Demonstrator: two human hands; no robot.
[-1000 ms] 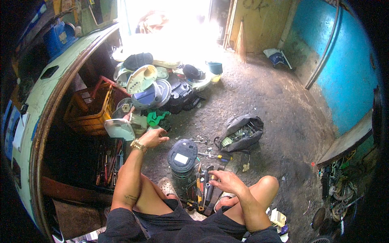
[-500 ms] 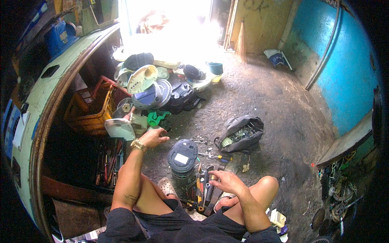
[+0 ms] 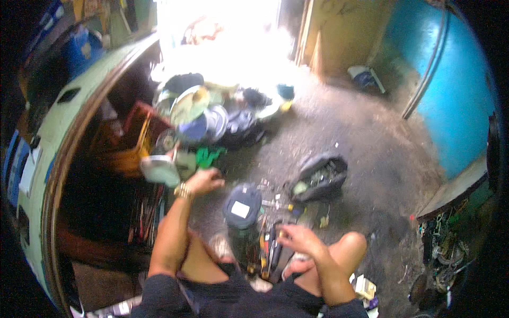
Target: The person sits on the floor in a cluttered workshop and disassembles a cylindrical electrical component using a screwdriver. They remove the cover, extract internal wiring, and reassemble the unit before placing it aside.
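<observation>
My left hand (image 3: pixel 204 181), with a gold watch on the wrist, hangs with loosely bent fingers over the floor, near a green plastic piece (image 3: pixel 208 155), holding nothing. A dark round lidded container (image 3: pixel 249 195) with a white label stands between my hands. My right hand (image 3: pixel 297 238) is over hand tools (image 3: pixel 268 254) with yellow and black handles lying between my feet, its fingers loosely apart; whether they touch a tool is unclear. A dark open bag (image 3: pixel 328 167) of small metal parts lies beyond it to the right. The picture is motion-blurred.
A heap of plastic parts (image 3: pixel 207 119) lies toward the bright doorway (image 3: pixel 222 21). Orange crates (image 3: pixel 140 140) sit under a green counter (image 3: pixel 74 122) on the left. A broom (image 3: pixel 317 61) leans at the back, a blue wall (image 3: pixel 461 95) stands right, and metal scrap (image 3: pixel 445 249) lies below it.
The whole view has shifted slightly right and down and become blurred. My hands keep much the same pose and place among the things.
</observation>
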